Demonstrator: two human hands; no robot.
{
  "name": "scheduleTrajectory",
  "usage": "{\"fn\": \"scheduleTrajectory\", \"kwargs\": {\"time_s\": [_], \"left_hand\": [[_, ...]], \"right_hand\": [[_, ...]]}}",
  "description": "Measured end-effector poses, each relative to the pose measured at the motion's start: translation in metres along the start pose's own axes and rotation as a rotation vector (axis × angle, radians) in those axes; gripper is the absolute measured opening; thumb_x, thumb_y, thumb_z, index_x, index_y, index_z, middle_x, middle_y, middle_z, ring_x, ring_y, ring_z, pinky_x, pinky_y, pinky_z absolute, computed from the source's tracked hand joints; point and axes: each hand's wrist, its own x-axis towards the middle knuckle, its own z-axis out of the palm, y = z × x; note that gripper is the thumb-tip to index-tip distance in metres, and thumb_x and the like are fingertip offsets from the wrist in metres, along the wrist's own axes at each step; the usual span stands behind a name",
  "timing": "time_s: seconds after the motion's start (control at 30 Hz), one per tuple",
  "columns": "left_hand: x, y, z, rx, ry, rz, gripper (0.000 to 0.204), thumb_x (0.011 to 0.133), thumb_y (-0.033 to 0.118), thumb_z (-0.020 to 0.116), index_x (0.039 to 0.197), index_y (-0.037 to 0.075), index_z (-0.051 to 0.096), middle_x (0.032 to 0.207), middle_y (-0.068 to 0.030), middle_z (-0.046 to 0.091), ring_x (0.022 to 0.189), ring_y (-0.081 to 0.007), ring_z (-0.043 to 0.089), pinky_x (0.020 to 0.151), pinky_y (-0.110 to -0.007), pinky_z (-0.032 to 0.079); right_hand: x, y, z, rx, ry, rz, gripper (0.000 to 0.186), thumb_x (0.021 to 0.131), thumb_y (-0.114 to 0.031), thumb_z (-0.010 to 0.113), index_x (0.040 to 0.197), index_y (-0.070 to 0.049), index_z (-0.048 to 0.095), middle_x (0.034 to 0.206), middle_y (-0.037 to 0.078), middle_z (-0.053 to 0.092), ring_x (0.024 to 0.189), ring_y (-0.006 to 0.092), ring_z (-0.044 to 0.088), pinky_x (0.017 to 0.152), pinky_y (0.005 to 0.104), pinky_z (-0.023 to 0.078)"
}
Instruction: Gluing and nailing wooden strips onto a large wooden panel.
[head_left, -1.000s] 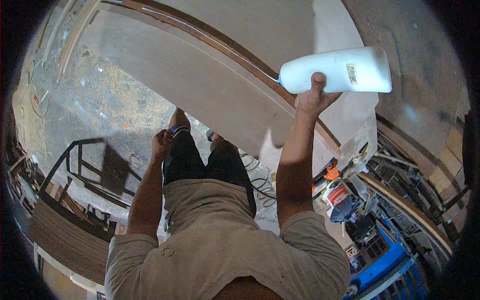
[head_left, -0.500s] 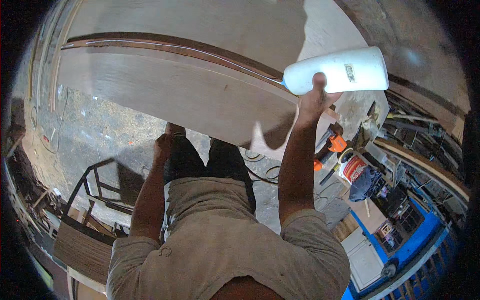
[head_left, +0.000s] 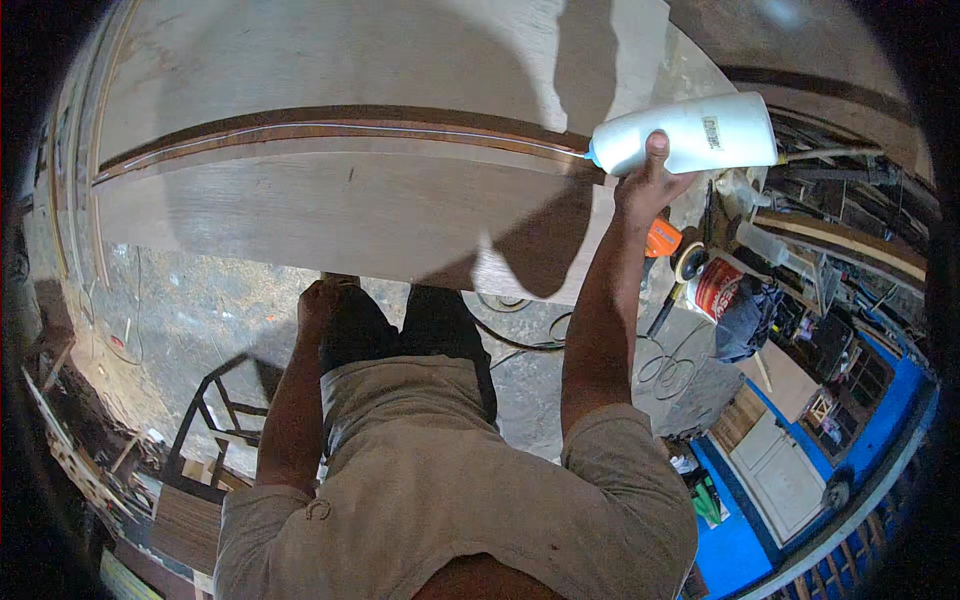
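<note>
My right hand (head_left: 652, 186) is closed round a large white squeeze bottle (head_left: 700, 130), held nearly level with its blue nozzle pointing left. The nozzle is close above the right part of a long brown wooden strip (head_left: 250, 137). Along that strip runs a thin white bead, like glue, leading up to the nozzle. Pale wooden panels lie on both sides of the strip, and the near panel (head_left: 330, 205) has its front edge before my thighs. Beside that edge, my left hand (head_left: 322, 300) is closed; whatever its fingers hold, if anything, is hidden.
An orange tool (head_left: 662, 238) is right of my forearm, near a red and white bucket (head_left: 714, 288) with a dark plastic bag. Hoses (head_left: 520, 340) curl on the floor. A dark-framed seat (head_left: 205, 420) stands at the lower left; blue furniture (head_left: 730, 540) is at the lower right.
My right hand and the bottle have moved right along the strip, and the white bead reaches farther right. The whole view has turned slightly. My left hand stays beside the panel's front edge.
</note>
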Motion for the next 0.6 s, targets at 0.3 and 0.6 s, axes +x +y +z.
{"fn": "scheduleTrajectory", "kwargs": {"time_s": [0.3,0.6], "left_hand": [[0.006,0.003,-0.003,0.262,-0.006,0.463,0.023,0.087,0.023,0.054,0.094,0.001,0.06,0.085,-0.0082,0.063,0.075,-0.0188,0.06,0.064,-0.032,0.048],[0.006,0.014,-0.003,0.111,-0.042,0.35,0.031,0.091,0.028,0.047,0.096,0.002,0.061,0.079,-0.0162,0.063,0.072,-0.0251,0.061,0.065,-0.038,0.047]], "right_hand": [[0.021,0.018,-0.064,-0.068,0.12,-0.052,0.076,0.075,-0.026,0.075,0.126,0.005,0.029,0.112,0.017,0.046,0.098,0.0243,0.049,0.087,0.0379,0.042],[0.025,0.015,-0.077,-0.146,0.122,-0.069,0.075,0.075,-0.02,0.075,0.129,0.004,0.028,0.118,0.019,0.044,0.104,0.0253,0.046,0.092,0.0381,0.038]]}}
